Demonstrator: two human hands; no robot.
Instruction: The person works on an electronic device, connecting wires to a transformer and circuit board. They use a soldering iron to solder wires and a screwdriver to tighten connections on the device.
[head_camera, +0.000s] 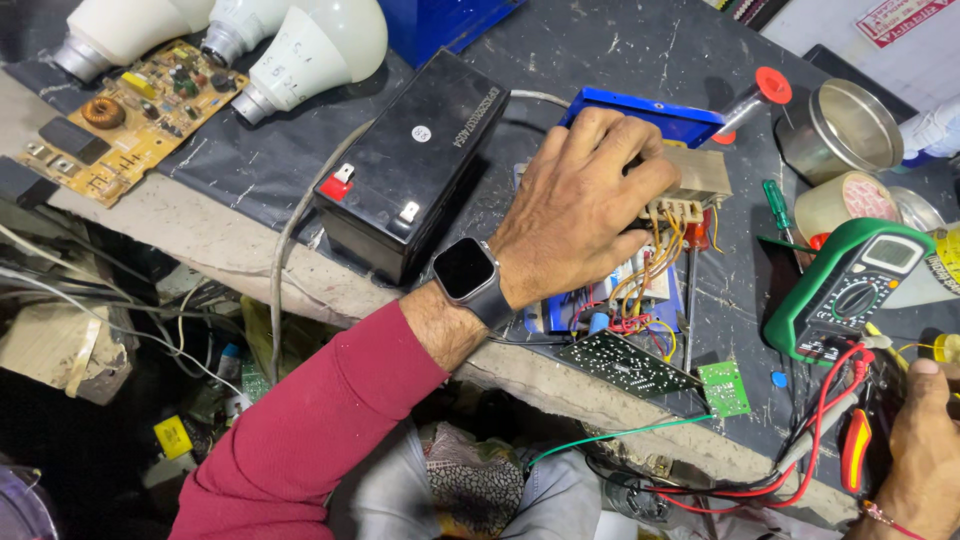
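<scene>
Crowding the left hand (580, 205): battery (415, 160), multimeter (850, 290), 3 bulbs (310, 50).

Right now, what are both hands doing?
Left hand: closed over the transformer, gripping it.
Right hand: mostly cut off by the frame edge; cannot tell.

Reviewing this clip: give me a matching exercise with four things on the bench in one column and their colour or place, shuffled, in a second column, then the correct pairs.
Things:
1. battery
2. multimeter
3. light bulbs
4. left hand

Descriptions:
A. green casing, red probe leads, at the right of the bench
B. white, lying at the top left beside a tan circuit board
C. resting on the transformer with its orange wires, watch on the wrist
D. black box with a red and a white terminal

Pairs: 1-D, 2-A, 3-B, 4-C
</scene>
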